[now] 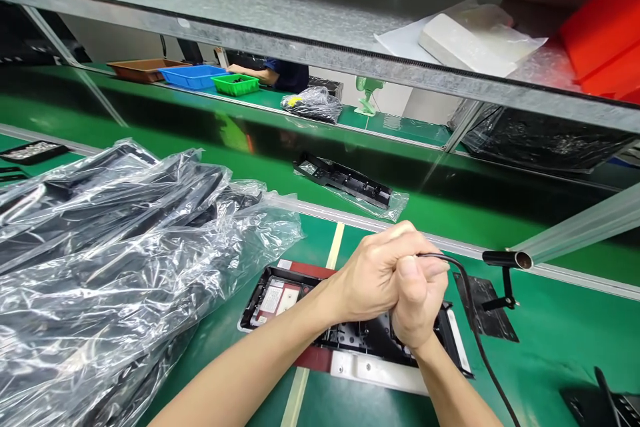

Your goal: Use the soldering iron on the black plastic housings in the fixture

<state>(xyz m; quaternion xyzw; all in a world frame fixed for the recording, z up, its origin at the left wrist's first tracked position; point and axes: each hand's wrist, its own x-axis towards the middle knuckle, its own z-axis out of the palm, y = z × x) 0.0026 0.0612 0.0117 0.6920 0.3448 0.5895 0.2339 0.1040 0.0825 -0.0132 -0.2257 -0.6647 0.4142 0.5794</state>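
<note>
My left hand (383, 270) and my right hand (420, 297) are pressed together, both closed, above a black plastic housing (447, 340). A black cable (470, 303) comes out between them at the right thumb and bends down to the lower right edge. My right hand grips at the cable; what sits inside my left fist is hidden. Beneath my hands, the housing lies open side up on a fixture with a dark red base (317, 359) and a white block (375, 373). My forearms and hands cover the housing's middle.
Left, a heap of clear plastic bags (150, 260) holds black parts. Behind lies another black housing (345, 180) on plastic film. A black tube on a bracket (507, 260) stands right. A metal shelf (280, 40) crosses overhead. Beyond are coloured trays (193, 77) and a co-worker's arm (255, 73).
</note>
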